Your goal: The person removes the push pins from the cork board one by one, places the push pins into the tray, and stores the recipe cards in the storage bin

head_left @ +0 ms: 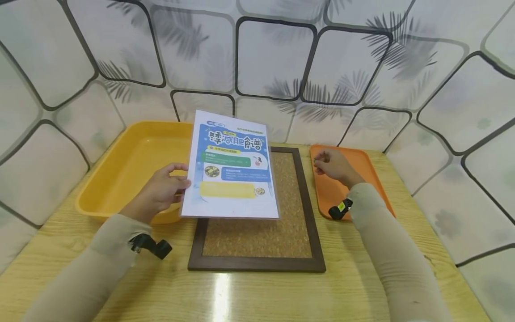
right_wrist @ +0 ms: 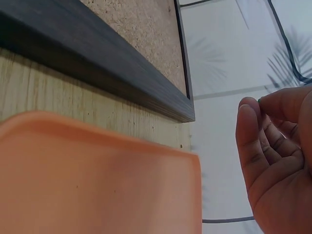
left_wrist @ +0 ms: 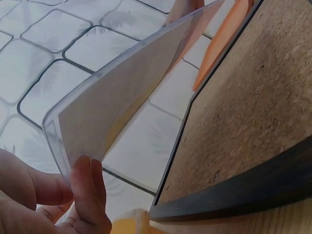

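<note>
My left hand pinches the left edge of a laminated printed sheet between thumb and fingers. The sheet, with blue, green and yellow panels, is held tilted above a cork board with a dark brown frame. In the left wrist view, the sheet's pale back shows, bowed slightly. My right hand is over the orange tray, thumb and forefinger together. Between those fingertips shows a tiny green thing, mostly hidden, its kind unclear.
A deep yellow bin stands at the left, partly behind the left hand and the sheet. All rest on a light wooden table against a patterned wall. The orange tray lies right of the cork board.
</note>
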The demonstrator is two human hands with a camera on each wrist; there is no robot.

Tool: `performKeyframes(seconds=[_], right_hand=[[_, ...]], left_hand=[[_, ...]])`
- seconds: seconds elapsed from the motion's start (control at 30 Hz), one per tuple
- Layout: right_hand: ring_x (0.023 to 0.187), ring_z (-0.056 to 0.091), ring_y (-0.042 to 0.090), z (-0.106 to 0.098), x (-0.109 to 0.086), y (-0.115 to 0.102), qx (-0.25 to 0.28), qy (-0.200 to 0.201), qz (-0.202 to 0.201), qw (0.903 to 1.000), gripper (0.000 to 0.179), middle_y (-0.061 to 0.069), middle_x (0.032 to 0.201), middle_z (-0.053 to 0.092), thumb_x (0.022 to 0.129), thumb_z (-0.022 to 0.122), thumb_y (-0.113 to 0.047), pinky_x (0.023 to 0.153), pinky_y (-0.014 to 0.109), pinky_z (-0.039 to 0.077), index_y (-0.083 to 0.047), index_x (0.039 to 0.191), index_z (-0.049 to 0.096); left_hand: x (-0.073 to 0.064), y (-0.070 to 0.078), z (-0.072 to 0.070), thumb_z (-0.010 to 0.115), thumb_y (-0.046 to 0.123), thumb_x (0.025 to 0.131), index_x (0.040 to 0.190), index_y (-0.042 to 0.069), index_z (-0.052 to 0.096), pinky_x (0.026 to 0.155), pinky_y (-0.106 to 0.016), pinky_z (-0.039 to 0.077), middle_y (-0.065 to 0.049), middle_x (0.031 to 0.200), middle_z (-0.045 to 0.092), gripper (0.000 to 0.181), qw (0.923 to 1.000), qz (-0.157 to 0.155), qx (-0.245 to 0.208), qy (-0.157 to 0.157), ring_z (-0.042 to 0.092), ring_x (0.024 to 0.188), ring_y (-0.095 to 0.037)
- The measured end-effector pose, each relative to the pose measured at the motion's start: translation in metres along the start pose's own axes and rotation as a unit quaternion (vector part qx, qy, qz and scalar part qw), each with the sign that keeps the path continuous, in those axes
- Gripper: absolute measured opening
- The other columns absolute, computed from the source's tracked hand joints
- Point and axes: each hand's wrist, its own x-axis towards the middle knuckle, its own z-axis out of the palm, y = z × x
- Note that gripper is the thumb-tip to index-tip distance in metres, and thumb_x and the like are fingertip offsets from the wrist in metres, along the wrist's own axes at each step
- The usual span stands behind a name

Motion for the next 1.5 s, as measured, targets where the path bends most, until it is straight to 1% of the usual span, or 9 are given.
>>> performKeyframes(seconds=[0.17,0.47,0.7,0.93,1.03,1.13,1.23,1.37,1.5], right_hand=[[0.087,0.064,0.028,-0.001,-0.001,0.004,-0.001,0.008,-0.002,1.0,0.024,0.023,0.102,0.059,0.1,0.051,-0.01,0.084,0.048,0.053,0.008,0.117,0.05],[0.097,0.059,0.042,-0.003,-0.006,0.011,0.042,0.01,0.008,0.9991,0.03,0.031,0.11,0.054,0.1,0.051,-0.009,0.087,0.049,0.051,0.011,0.122,0.047],[0.098,0.06,0.041,-0.007,-0.01,0.015,0.049,0.015,0.014,0.9986,0.029,0.031,0.113,0.054,0.101,0.051,-0.01,0.087,0.047,0.052,0.01,0.122,0.047],[0.099,0.061,0.04,-0.011,-0.017,0.022,0.056,0.016,0.021,0.9981,0.031,0.033,0.116,0.054,0.101,0.05,-0.01,0.087,0.047,0.052,0.012,0.122,0.045],[0.098,0.061,0.038,-0.013,-0.019,0.025,0.058,0.02,0.023,0.9979,0.032,0.032,0.115,0.054,0.101,0.051,-0.011,0.086,0.046,0.053,0.012,0.123,0.046],[0.096,0.062,0.035,-0.015,-0.022,0.028,0.06,0.022,0.025,0.9976,0.033,0.031,0.115,0.054,0.101,0.051,-0.012,0.086,0.044,0.053,0.011,0.124,0.045],[0.095,0.062,0.032,-0.017,-0.024,0.032,0.066,0.025,0.028,0.9971,0.033,0.03,0.115,0.053,0.101,0.051,-0.012,0.085,0.042,0.054,0.011,0.124,0.044],[0.093,0.063,0.03,-0.019,-0.026,0.037,0.068,0.029,0.027,0.9969,0.031,0.031,0.115,0.054,0.101,0.05,-0.01,0.083,0.04,0.054,0.011,0.123,0.044],[0.09,0.064,0.028,-0.021,-0.027,0.043,0.07,0.034,0.028,0.9965,0.03,0.032,0.114,0.054,0.101,0.05,-0.009,0.082,0.04,0.055,0.012,0.122,0.044]], left_hand=[[-0.002,0.0,-0.01,0.046,0.004,0.102,0.141,0.01,0.033,0.072,-0.031,0.05,-0.023,0.13,0.049,0.041,1.0,0.007,-0.001,-0.001,0.057,0.093,-0.029],[-0.005,-0.002,-0.024,0.048,0.008,0.102,0.144,0.012,0.031,0.075,-0.03,0.05,-0.024,0.135,0.047,0.045,0.9999,0.009,0.008,0.011,0.056,0.098,-0.031],[-0.005,-0.004,-0.036,0.048,0.009,0.102,0.145,0.012,0.029,0.077,-0.03,0.051,-0.024,0.137,0.043,0.047,0.9999,0.011,-0.005,0.008,0.054,0.101,-0.031],[-0.005,-0.003,-0.045,0.048,0.01,0.102,0.144,0.013,0.029,0.079,-0.03,0.052,-0.023,0.138,0.042,0.047,0.9999,0.011,-0.006,0.003,0.053,0.102,-0.031],[-0.005,-0.002,-0.05,0.049,0.009,0.101,0.141,0.014,0.033,0.077,-0.029,0.052,-0.017,0.129,0.049,0.043,0.9996,0.016,-0.024,-0.003,0.058,0.094,-0.024],[-0.005,-0.001,-0.058,0.051,0.005,0.1,0.128,0.019,0.042,0.071,-0.026,0.052,-0.006,0.108,0.059,0.032,0.9978,0.021,-0.062,-0.012,0.06,0.083,-0.017],[-0.004,-0.001,-0.066,0.051,0.002,0.098,0.115,0.023,0.045,0.065,-0.025,0.051,0.003,0.091,0.063,0.028,0.994,0.021,-0.104,-0.028,0.06,0.076,-0.015],[-0.003,-0.003,-0.076,0.054,0.0,0.097,0.113,0.023,0.044,0.064,-0.025,0.052,0.003,0.087,0.065,0.03,0.9895,0.021,-0.138,-0.04,0.06,0.074,-0.015],[-0.002,-0.005,-0.086,0.056,-0.002,0.095,0.113,0.023,0.045,0.064,-0.026,0.052,0.003,0.087,0.065,0.032,0.9864,0.02,-0.159,-0.037,0.061,0.074,-0.016]])
